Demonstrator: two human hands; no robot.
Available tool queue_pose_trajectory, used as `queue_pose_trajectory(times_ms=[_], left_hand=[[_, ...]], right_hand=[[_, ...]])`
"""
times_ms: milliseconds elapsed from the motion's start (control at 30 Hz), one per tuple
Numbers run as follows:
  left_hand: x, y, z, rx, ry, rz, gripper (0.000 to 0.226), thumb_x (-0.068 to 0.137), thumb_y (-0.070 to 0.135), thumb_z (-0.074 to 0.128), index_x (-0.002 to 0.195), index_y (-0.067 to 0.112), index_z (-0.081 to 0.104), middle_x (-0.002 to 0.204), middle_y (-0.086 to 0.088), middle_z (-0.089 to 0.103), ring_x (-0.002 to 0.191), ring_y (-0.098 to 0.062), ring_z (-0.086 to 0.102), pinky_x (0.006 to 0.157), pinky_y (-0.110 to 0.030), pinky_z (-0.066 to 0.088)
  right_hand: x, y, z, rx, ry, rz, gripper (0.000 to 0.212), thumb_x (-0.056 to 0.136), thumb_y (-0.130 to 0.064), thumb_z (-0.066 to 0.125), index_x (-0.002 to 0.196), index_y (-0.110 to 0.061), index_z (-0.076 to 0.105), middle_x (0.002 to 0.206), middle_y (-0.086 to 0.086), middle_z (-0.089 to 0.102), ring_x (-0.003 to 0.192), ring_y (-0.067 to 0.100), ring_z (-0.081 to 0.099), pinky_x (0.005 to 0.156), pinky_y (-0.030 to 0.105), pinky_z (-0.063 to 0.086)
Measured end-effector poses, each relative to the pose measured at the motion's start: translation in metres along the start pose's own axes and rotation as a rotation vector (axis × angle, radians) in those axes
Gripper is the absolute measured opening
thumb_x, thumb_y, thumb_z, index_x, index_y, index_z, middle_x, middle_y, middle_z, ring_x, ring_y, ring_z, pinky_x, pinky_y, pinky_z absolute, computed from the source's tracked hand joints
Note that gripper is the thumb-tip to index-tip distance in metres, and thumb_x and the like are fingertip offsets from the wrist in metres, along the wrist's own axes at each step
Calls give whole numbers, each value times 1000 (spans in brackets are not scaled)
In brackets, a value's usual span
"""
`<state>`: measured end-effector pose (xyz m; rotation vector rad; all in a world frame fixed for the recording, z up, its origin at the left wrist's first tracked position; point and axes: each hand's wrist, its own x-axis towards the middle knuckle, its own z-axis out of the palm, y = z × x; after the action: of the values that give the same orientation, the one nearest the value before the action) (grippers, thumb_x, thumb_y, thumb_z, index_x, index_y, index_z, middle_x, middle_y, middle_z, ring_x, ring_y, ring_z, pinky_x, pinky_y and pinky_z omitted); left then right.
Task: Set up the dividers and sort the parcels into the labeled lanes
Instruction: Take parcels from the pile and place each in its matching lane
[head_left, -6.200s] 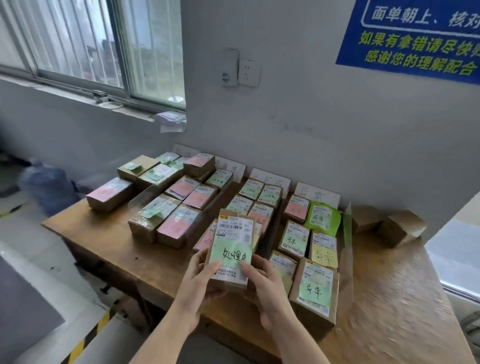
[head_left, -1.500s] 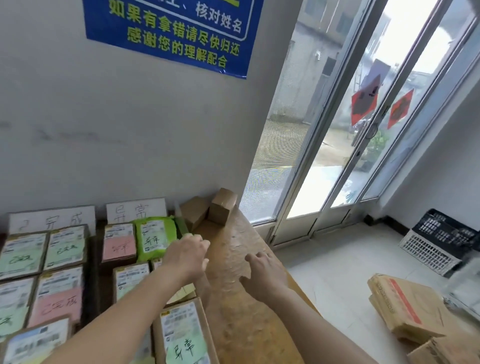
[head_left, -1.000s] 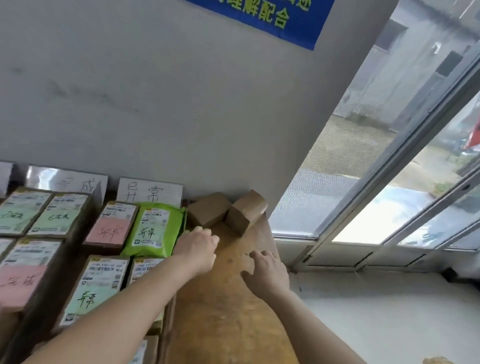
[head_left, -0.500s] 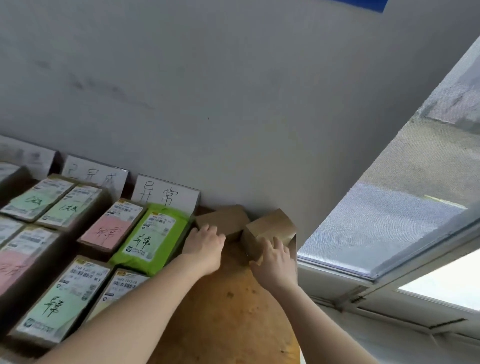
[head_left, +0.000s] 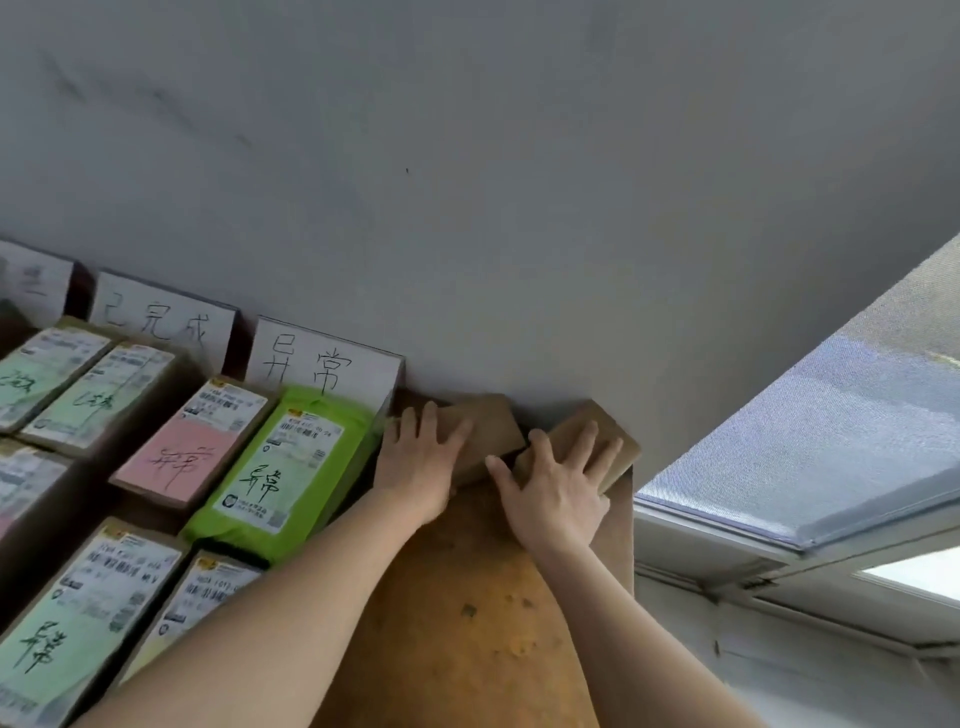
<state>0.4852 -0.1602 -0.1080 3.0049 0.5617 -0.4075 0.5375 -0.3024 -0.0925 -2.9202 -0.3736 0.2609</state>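
Two plain brown cardboard boxes stand against the wall at the table's far right corner. My left hand (head_left: 422, 464) lies flat on top of the left box (head_left: 493, 428), fingers straight. My right hand (head_left: 557, 480) rests with spread fingers on the right box (head_left: 615, 434), its thumb along the near edge. Left of them are the sorted lanes: a green parcel (head_left: 291, 467) and a pink-noted parcel (head_left: 189, 447) lie below a white lane card (head_left: 322, 361). A second lane card (head_left: 156, 317) stands further left, with green-noted parcels (head_left: 67, 384) in front of it.
The wooden table (head_left: 467, 634) ends just right of my right hand, its edge (head_left: 631, 525) next to a glass window (head_left: 831, 441). The grey wall rises directly behind the boxes. More labelled parcels (head_left: 78, 623) lie at the lower left.
My view swung from the lanes to the table's right corner. Both hands reached forward over the bare tabletop and now lie on the two brown boxes.
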Motion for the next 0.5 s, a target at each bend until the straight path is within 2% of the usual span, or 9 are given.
queue_pose_trajectory(times_ms=[100,333,400,433,500], left_hand=[[-2,6,2,16,37,-14,91,89,48,62,155,36,0,159,-17,14,143,-41,17,116,-52,19],[-42,19,1,-141,6,-80,89,83,55,65,153,38,12,149,-14,30,133,-36,32,107,-48,27],[-58,15,-3,-360,-84,-130,90,81,59,64,153,41,12,151,-12,30,136,-35,33,109,-48,27],[-68,13,-5,-572,-131,-174,90,80,60,65,153,42,15,152,-10,31,137,-33,34,110,-46,29],[-90,7,-6,-1169,-208,-263,85,80,51,72,151,39,27,148,-5,43,131,-27,45,107,-38,36]], right_hand=[[1,-1,2,41,62,27,47,94,-61,42,137,-43,41,164,7,-3,148,39,-16,102,54,37],[-34,23,-6,177,121,-37,47,83,-50,59,129,-47,53,163,-3,14,151,25,-6,102,43,41],[-56,33,-10,360,172,-39,51,79,-45,67,129,-47,54,161,-7,22,151,18,4,105,42,40],[-66,39,-12,510,192,-22,56,77,-41,70,131,-46,53,159,-9,26,149,14,13,108,40,39],[-84,51,-16,922,176,54,67,73,-39,71,135,-43,50,151,-13,40,141,8,34,113,39,36]])
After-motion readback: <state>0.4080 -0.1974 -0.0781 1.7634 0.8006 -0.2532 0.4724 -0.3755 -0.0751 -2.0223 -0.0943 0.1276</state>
